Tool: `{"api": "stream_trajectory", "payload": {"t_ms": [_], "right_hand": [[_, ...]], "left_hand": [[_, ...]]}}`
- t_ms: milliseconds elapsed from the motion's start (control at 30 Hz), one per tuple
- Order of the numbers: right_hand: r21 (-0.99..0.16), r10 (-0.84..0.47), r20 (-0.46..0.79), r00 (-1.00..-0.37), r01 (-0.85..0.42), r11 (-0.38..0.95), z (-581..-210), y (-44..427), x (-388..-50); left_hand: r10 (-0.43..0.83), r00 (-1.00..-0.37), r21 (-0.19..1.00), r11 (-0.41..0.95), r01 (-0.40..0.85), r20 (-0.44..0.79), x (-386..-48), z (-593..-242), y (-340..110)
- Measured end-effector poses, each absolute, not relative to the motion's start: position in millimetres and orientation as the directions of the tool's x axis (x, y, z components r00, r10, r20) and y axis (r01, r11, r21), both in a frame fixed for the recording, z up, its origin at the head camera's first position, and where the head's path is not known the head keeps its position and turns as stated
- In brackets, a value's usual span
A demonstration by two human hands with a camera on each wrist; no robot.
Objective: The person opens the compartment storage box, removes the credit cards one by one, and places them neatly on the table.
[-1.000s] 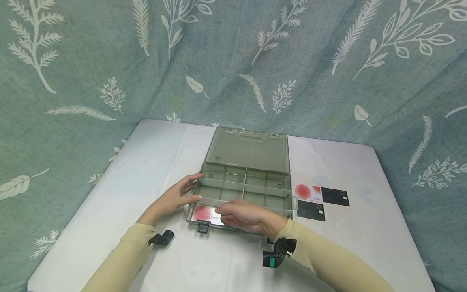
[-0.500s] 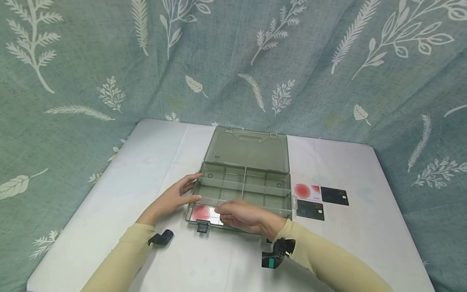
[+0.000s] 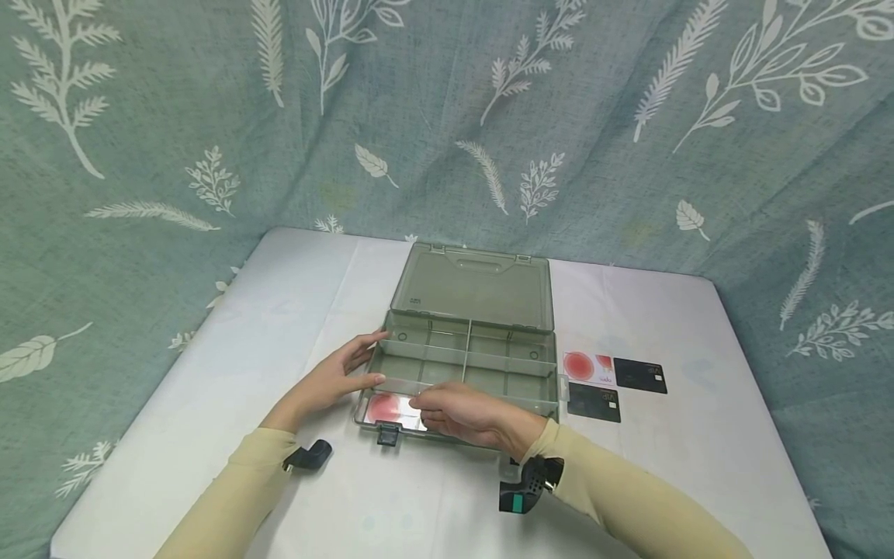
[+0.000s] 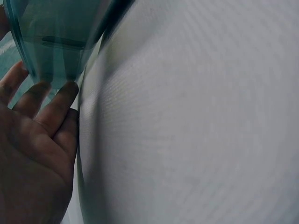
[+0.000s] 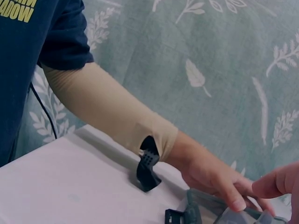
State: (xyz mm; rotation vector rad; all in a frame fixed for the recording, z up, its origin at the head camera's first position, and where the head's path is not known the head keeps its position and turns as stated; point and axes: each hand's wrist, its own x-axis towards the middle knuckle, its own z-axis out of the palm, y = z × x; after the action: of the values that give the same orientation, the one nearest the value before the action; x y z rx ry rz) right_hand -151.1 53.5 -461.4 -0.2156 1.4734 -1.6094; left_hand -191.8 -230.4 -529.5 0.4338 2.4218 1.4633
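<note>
An olive see-through plastic organizer box (image 3: 466, 357) lies with its lid (image 3: 478, 287) folded back. My left hand (image 3: 331, 380) rests at its left end. The thumb touches the rim and straight fingers touch the outer wall, as the left wrist view shows from below. In the front compartment is a white card with a red circle (image 3: 382, 407). My right hand (image 3: 475, 415) is over that compartment with curled fingers, and thumb and forefinger pinch the card's right part. The hand covers the rest of the card.
Right of the box lie another red-and-white card (image 3: 590, 368), a black card (image 3: 640, 376) and a second black card (image 3: 594, 402). A latch (image 3: 388, 435) sticks out at the box's front. Patterned cloth (image 3: 447, 116) hangs behind the white table (image 3: 293, 295).
Both hands, the box and the cards keep their places. Only a very slight shift of the whole head view shows.
</note>
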Motion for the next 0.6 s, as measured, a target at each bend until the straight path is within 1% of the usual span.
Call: {"api": "stream_trajectory", "payload": {"t_ms": [233,500,600], "right_hand": [[-0.859,-0.709,-0.424,-0.563,0.497,0.119,-463.6,55.5,-152.2],[-0.855,-0.708,-0.411,-0.574,0.512,0.080,-465.7,57.8,-152.3],[-0.859,-0.727,-0.391,-0.565,0.508,0.067,-462.8,59.0,-151.9]], "left_hand": [[0.399,-0.914,0.895,0.431,0.115,-0.074,-191.4,-529.6,-230.7],[0.403,-0.913,0.896,0.427,0.125,-0.064,-192.4,-531.1,-230.7],[0.406,-0.912,0.898,0.420,0.128,-0.060,-192.3,-530.5,-230.6]]}}
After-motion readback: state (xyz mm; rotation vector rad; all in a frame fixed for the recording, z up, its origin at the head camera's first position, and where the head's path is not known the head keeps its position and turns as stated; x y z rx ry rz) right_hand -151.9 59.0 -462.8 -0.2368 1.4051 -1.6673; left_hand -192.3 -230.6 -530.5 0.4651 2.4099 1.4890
